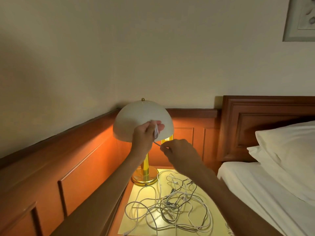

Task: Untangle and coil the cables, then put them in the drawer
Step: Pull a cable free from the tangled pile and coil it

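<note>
A tangle of white and grey cables [172,203] lies spread over the yellow-lit top of the nightstand [136,223]. My left hand [144,137] is raised in front of the lamp shade and holds a small coiled bundle of cable [156,131]. A short length of that cable runs down to my right hand [179,154], which pinches its end between the fingertips. No drawer is in view.
A lit table lamp [143,120] with a white dome shade and brass base [144,178] stands at the back of the nightstand. Wood panelling [76,167] runs along the left and the back. A bed with a white pillow [289,150] and a dark headboard [255,120] is on the right.
</note>
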A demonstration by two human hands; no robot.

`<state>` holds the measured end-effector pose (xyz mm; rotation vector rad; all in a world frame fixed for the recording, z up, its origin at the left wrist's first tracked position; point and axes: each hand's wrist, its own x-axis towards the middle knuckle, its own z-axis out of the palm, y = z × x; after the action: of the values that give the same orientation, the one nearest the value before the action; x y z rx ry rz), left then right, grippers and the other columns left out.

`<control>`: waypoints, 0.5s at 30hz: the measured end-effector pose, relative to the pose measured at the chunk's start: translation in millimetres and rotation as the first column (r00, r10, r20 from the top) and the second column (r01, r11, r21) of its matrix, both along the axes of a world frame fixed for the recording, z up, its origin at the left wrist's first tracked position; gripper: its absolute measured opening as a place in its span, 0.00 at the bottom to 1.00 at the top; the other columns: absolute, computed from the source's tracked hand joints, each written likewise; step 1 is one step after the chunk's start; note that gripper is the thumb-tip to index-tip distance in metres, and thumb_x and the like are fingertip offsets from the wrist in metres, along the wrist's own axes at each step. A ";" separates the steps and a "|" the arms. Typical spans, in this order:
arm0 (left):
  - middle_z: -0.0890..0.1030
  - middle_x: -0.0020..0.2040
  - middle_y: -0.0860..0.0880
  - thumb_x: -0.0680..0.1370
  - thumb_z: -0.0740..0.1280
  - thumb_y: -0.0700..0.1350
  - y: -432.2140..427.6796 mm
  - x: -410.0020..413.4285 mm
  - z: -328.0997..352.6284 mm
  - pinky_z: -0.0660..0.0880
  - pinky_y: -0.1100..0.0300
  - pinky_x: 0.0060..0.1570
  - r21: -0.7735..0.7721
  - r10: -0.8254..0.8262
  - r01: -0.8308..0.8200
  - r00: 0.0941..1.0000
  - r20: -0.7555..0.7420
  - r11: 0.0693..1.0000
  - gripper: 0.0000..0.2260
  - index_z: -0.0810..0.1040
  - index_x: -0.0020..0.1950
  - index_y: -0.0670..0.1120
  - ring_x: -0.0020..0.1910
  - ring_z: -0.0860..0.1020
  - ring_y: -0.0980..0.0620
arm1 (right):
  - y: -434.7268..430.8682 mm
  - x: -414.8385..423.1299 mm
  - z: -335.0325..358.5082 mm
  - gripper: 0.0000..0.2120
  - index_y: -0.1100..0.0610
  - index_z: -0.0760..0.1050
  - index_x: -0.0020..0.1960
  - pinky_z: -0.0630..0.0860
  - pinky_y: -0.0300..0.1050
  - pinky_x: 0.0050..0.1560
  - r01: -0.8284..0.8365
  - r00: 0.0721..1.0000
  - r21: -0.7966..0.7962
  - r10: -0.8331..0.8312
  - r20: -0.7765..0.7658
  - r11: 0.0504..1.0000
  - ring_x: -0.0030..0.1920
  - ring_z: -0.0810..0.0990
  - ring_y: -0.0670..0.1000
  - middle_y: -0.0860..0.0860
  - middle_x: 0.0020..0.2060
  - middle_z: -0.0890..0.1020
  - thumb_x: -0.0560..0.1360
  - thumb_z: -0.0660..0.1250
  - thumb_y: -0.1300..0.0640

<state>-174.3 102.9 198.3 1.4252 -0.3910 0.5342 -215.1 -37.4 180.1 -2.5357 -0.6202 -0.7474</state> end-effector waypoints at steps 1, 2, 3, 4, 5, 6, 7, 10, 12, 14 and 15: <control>0.85 0.45 0.47 0.84 0.59 0.41 1.3 0.6 -5.6 0.79 0.59 0.50 0.173 0.025 -0.036 0.998 0.061 0.984 0.14 0.81 0.48 0.36 0.46 0.84 0.53 | -3.4 -0.6 7.8 0.13 0.49 0.83 0.58 0.67 0.44 0.41 0.022 0.999 -0.061 -0.020 0.026 0.998 0.49 0.81 0.57 0.54 0.48 0.85 0.82 0.62 0.49; 0.85 0.43 0.49 0.84 0.59 0.43 3.6 0.6 -9.1 0.78 0.58 0.48 0.338 0.022 -0.058 0.994 0.111 0.939 0.14 0.82 0.48 0.39 0.45 0.84 0.53 | -7.3 -2.2 16.6 0.12 0.48 0.83 0.58 0.67 0.44 0.41 0.030 0.998 -0.120 -0.024 0.051 0.992 0.49 0.81 0.56 0.53 0.49 0.85 0.81 0.63 0.48; 0.83 0.40 0.51 0.84 0.60 0.44 5.6 -1.2 -11.2 0.77 0.58 0.44 0.487 0.018 -0.099 0.985 0.169 0.868 0.13 0.82 0.46 0.43 0.41 0.83 0.53 | -11.5 -4.4 25.4 0.11 0.48 0.83 0.57 0.68 0.43 0.41 0.026 0.997 -0.179 -0.013 0.070 0.984 0.49 0.81 0.55 0.53 0.48 0.84 0.81 0.64 0.47; 0.81 0.36 0.50 0.84 0.59 0.46 7.0 -4.3 -11.1 0.74 0.57 0.40 0.606 0.018 -0.153 0.975 0.223 0.781 0.14 0.80 0.43 0.46 0.37 0.80 0.53 | -15.8 -6.5 34.7 0.11 0.48 0.84 0.55 0.69 0.43 0.40 0.010 0.996 -0.230 0.010 0.085 0.973 0.47 0.81 0.54 0.52 0.46 0.85 0.80 0.65 0.47; 0.79 0.33 0.49 0.84 0.59 0.46 7.6 -8.0 -9.5 0.72 0.56 0.37 0.681 0.000 -0.166 0.971 0.237 0.713 0.15 0.77 0.41 0.45 0.34 0.78 0.53 | -21.0 -7.6 44.0 0.10 0.49 0.84 0.53 0.70 0.43 0.39 -0.016 0.995 -0.261 0.041 0.088 0.965 0.44 0.81 0.51 0.51 0.44 0.85 0.78 0.68 0.47; 0.78 0.32 0.48 0.84 0.58 0.46 7.3 -14.2 -6.0 0.72 0.56 0.36 0.715 -0.034 -0.121 0.979 0.199 0.688 0.16 0.76 0.40 0.43 0.33 0.78 0.54 | -26.7 -7.7 53.1 0.09 0.50 0.85 0.50 0.71 0.42 0.39 -0.057 0.995 -0.272 0.078 0.069 0.960 0.40 0.80 0.49 0.49 0.40 0.85 0.76 0.70 0.47; 0.79 0.33 0.48 0.85 0.57 0.45 7.0 -20.1 -2.6 0.75 0.58 0.38 0.716 -0.084 -0.034 0.988 0.128 0.697 0.16 0.76 0.40 0.42 0.34 0.80 0.55 | -32.7 -7.2 61.9 0.08 0.52 0.86 0.46 0.71 0.40 0.38 -0.114 0.991 -0.267 0.129 0.037 0.957 0.36 0.79 0.46 0.47 0.36 0.84 0.75 0.72 0.48; 0.75 0.32 0.48 0.85 0.55 0.44 4.2 -32.1 9.2 0.74 0.61 0.41 0.638 -0.205 0.203 0.976 -0.072 0.743 0.16 0.77 0.43 0.39 0.34 0.77 0.53 | -44.5 -5.7 82.0 0.06 0.55 0.85 0.42 0.71 0.31 0.34 -0.263 0.965 -0.174 0.256 -0.063 0.949 0.31 0.81 0.41 0.44 0.30 0.82 0.73 0.75 0.52; 0.71 0.31 0.48 0.84 0.54 0.43 2.6 -34.6 17.6 0.73 0.56 0.40 0.620 -0.255 0.300 0.953 -0.163 0.725 0.16 0.75 0.42 0.39 0.32 0.73 0.51 | -46.0 -5.7 86.2 0.07 0.56 0.80 0.45 0.75 0.33 0.35 -0.303 0.951 -0.110 0.293 -0.098 0.947 0.32 0.83 0.41 0.47 0.32 0.84 0.72 0.77 0.54; 0.68 0.29 0.50 0.84 0.53 0.42 2.3 -35.0 21.9 0.71 0.57 0.37 0.615 -0.311 0.400 0.916 -0.253 0.679 0.16 0.73 0.40 0.41 0.30 0.69 0.52 | -47.8 -4.3 85.6 0.11 0.55 0.77 0.47 0.79 0.42 0.38 -0.326 0.942 -0.078 0.318 -0.103 0.942 0.34 0.84 0.43 0.48 0.35 0.85 0.71 0.78 0.55; 0.67 0.28 0.51 0.83 0.53 0.44 3.8 -35.3 22.5 0.70 0.59 0.36 0.606 -0.345 0.455 0.890 -0.297 0.652 0.16 0.73 0.39 0.42 0.30 0.68 0.52 | -50.4 -3.7 85.4 0.11 0.54 0.77 0.48 0.79 0.45 0.39 -0.350 0.932 -0.061 0.341 -0.120 0.935 0.36 0.84 0.44 0.49 0.36 0.85 0.71 0.78 0.55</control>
<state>-209.7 106.8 220.8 1.9779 -0.8087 -0.1231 -218.8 -87.7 265.5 -2.4216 -1.0433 -0.4643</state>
